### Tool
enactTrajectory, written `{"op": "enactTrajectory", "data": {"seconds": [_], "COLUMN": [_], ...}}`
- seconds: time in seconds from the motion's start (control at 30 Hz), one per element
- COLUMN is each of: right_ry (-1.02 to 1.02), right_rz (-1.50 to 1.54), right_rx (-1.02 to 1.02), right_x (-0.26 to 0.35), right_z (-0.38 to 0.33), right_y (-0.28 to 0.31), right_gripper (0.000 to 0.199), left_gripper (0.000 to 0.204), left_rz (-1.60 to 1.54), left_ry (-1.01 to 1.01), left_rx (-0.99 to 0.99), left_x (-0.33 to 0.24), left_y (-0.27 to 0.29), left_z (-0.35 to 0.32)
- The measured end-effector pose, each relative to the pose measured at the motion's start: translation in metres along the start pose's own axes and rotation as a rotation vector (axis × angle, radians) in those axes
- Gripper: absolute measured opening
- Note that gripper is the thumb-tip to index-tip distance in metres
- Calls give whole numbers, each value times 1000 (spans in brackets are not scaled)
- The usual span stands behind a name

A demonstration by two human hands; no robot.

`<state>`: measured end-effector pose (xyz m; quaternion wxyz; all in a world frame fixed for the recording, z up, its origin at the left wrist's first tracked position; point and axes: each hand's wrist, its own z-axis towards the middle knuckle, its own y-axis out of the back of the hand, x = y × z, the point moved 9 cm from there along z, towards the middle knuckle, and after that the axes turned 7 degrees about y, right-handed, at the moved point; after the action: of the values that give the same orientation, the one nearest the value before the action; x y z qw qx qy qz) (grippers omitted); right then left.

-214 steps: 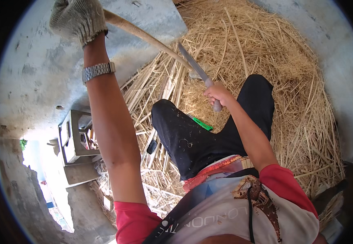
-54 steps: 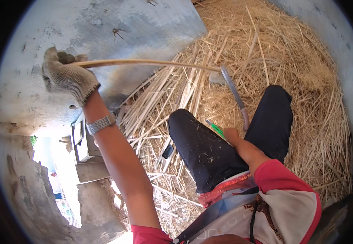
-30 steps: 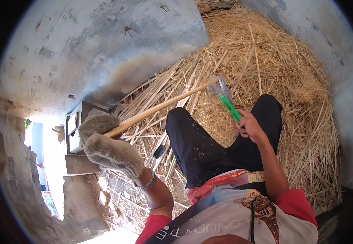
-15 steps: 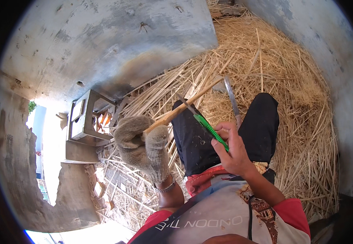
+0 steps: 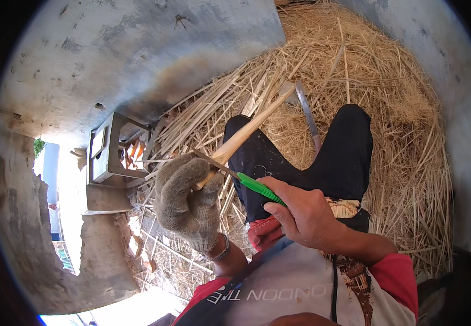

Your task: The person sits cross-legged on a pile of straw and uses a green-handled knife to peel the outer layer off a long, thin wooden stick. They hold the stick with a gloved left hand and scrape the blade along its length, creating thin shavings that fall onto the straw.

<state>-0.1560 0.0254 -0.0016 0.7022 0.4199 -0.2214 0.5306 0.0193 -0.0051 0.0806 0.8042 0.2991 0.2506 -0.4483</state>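
Observation:
My left hand (image 5: 186, 204), in a thick grey-brown knitted glove, is closed around the lower end of a pale wooden stick (image 5: 254, 124). The stick slants up to the right, over my left thigh. My right hand (image 5: 311, 217) is bare and wrapped around the green handle of a knife (image 5: 258, 188). Its narrow dark blade lies across the stick just by the gloved fingers, its tip pointing up and left. Beyond the stick's upper part, a long grey metal blade (image 5: 307, 111) rests between my knees, its lower end hidden by my leg.
Straw and wood shavings (image 5: 404, 163) heap around my legs, with longer split strips (image 5: 205, 119) at the left. A metal-framed box (image 5: 118, 149) stands by the worn grey wall panel (image 5: 137, 49). Another wall (image 5: 463, 141) rises on the right.
The knife has moved down along the stick, from its middle to beside the glove, and now lies flatter. My right hand has shifted slightly lower, and both hands keep their hold.

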Motion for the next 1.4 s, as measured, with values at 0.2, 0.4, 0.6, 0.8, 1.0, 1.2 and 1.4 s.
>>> {"op": "enactTrajectory", "data": {"seconds": [0.2,0.4,0.6,0.8,1.0,1.2,1.4], "right_ry": [-370,-91,-407,10,-221,-209,-434], "right_rz": [-312,-64,-275,-60,-251,-170,-173], "right_rx": [107,-57,39,-60,-3,-21,240], "right_x": [-90,-32,-127,-42,-108,-93,-141], "right_z": [-10,-9,-25,-2,7,2,-28], "right_y": [-7,-8,-2,-3,-11,-15,-27], "right_gripper": [29,25,26,28,26,27,25], "left_gripper": [35,37,33,33,33,34,42], "left_rz": [-25,-10,9,-5,53,60,126], "left_ry": [-37,-91,-92,-4,91,46,57], "left_rx": [25,49,39,4,-129,-218,-326], "left_x": [-3,-5,-5,3,19,22,7], "left_y": [-5,-8,-8,-10,-3,-1,14], "left_z": [1,-8,-6,-12,-14,-9,-10]}}
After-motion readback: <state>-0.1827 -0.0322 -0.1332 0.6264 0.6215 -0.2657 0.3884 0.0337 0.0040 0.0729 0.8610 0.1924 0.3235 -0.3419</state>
